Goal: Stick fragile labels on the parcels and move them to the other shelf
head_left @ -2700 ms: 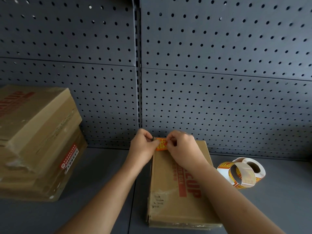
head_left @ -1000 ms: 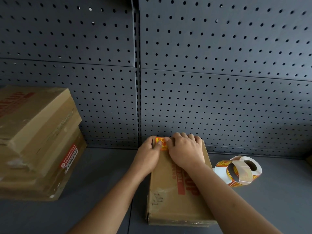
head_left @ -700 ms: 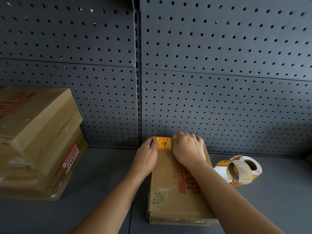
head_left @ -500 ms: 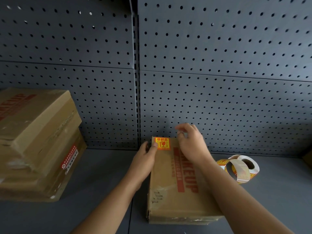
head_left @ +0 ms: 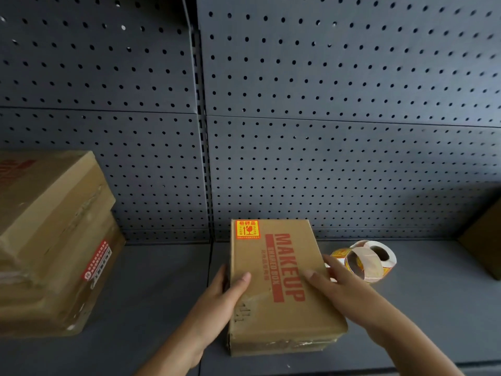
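A flat brown parcel (head_left: 282, 316) printed "MAKEUP" in red lies on the grey shelf (head_left: 162, 299). A yellow and red fragile label (head_left: 247, 229) is stuck flat on its far left corner. My left hand (head_left: 219, 299) holds the parcel's left side, thumb on top, fingers down the side. My right hand (head_left: 344, 289) grips the right edge, thumb lying on the top face. A roll of fragile labels (head_left: 368, 260) sits on the shelf just right of the parcel.
A stack of larger brown boxes (head_left: 48, 226) stands at the left, one bearing a red and white sticker. The corner of another box (head_left: 485, 240) shows at the far right. A grey pegboard wall (head_left: 325, 158) closes the back.
Both hands left the label at the far corner and slid back toward me along the parcel's sides. The label now lies uncovered.
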`<state>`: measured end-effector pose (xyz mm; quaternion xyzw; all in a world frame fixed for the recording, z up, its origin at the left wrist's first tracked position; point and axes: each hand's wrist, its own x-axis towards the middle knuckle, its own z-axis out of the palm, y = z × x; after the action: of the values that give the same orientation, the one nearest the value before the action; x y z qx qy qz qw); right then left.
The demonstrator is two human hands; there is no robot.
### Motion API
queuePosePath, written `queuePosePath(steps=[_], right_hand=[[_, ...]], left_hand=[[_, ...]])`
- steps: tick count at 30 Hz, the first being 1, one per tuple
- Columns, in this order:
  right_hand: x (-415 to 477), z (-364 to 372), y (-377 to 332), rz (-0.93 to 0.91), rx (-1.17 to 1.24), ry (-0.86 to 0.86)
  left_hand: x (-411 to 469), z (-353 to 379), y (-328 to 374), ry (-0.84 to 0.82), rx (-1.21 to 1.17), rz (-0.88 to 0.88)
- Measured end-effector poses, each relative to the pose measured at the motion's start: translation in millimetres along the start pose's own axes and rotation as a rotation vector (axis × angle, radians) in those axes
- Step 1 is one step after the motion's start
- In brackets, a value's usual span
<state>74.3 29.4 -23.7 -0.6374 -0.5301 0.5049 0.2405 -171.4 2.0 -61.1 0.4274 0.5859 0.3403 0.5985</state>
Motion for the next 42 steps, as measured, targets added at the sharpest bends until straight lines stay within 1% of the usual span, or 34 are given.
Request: queuePosePath(steps=[3, 6, 9, 15, 21, 24, 27, 34, 42], right_hand=[[0.1, 7.8, 7.1, 0.020, 0.037, -0.021], [-3.7, 9.0, 5.0, -0.001, 0.073, -0.032], [-11.4, 7.4, 0.2, -0.047, 0.100, -0.016], [-25.9, -2.1, -9.2, -0.183, 0.107, 0.080], [-40.1, -14.6, -11.2, -0.262, 0.128, 0.137], [-48.7, -21.5, -10.9, -0.296, 0.133, 0.176], [-58.5, -28.8, -9.4, -0.291, 0.163, 0.189], [-83.1, -46.5, -0.9, -0.302, 0.155, 0.279], [-109.9, -82.3, 21.5, -0.304, 0.156, 0.410]], left_hand=[[-3.3, 2.4, 3.7, -0.013, 0.004, 0.012], [-8.8, 4.1, 8.7, -0.009, 0.024, 0.066], [-13.6, 3.9, 14.8, -0.003, 0.037, 0.163], [-21.0, 8.1, 28.7, -0.005, 0.080, 0.363], [-21.9, 16.0, 38.7, -0.031, 0.107, 0.510], [-20.8, 21.8, 42.9, -0.045, 0.114, 0.554], [-18.0, 28.0, 45.9, -0.074, 0.130, 0.592], [-13.4, 51.4, 56.2, -0.144, 0.157, 0.690], [-9.9, 98.7, 63.2, -0.233, 0.190, 0.731]])
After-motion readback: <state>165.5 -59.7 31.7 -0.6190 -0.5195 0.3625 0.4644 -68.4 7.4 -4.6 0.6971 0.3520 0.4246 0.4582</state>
